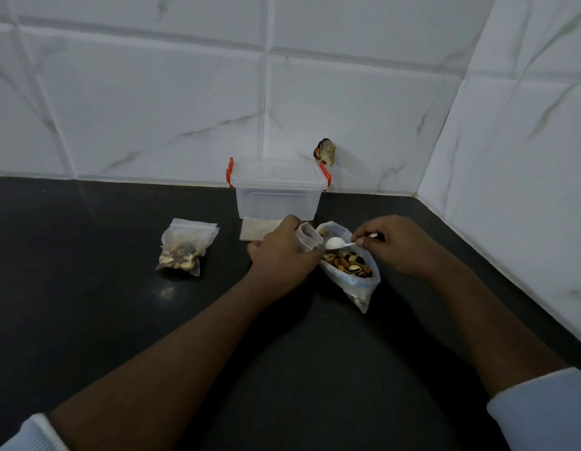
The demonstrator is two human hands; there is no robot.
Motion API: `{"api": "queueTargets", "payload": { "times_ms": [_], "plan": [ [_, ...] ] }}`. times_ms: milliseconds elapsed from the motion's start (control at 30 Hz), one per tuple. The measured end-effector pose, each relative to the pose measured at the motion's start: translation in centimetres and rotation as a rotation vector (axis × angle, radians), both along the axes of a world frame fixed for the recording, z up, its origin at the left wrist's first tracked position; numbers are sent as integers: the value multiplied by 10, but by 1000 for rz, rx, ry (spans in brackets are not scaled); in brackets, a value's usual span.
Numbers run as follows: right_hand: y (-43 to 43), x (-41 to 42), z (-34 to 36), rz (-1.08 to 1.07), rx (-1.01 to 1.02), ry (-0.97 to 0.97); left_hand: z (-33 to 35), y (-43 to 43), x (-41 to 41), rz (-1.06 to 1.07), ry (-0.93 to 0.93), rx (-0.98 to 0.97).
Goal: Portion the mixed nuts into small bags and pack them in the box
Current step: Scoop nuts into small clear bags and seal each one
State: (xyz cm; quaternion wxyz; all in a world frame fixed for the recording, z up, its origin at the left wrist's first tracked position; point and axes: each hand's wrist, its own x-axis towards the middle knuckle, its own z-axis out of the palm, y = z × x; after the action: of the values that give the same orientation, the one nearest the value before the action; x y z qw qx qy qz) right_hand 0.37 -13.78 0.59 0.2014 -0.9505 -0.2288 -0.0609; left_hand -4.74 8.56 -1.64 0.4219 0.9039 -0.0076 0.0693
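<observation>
A large clear bag of mixed nuts lies open on the dark counter. My left hand grips a small empty clear bag just left of it, mouth held up. My right hand pinches the handle of a white plastic spoon, whose bowl hovers over the nuts beside the small bag's mouth. A filled small bag of nuts lies to the left. The clear plastic box with red latches stands shut against the wall behind my hands.
A small stack of flat empty bags lies in front of the box. A damaged patch with a dark object marks the tiled wall behind the box. The white tiled side wall closes off the counter on the right.
</observation>
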Motion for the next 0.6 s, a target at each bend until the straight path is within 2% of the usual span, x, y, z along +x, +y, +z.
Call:
{"api": "queueTargets", "payload": {
  "times_ms": [133,300,467,600],
  "plan": [
    [-11,1,11,-70,-55,-31,-2,1,1,-5,-11,-34],
    [-11,-2,9,-96,9,48,-1,0,-1,14,-20,-17],
    [2,-1,0,-164,254,138,1,-2,-3,23,-17,-12],
    [0,1,-6,-290,574,385,0,-1,-1,14,-17,-38]
  ]
}}
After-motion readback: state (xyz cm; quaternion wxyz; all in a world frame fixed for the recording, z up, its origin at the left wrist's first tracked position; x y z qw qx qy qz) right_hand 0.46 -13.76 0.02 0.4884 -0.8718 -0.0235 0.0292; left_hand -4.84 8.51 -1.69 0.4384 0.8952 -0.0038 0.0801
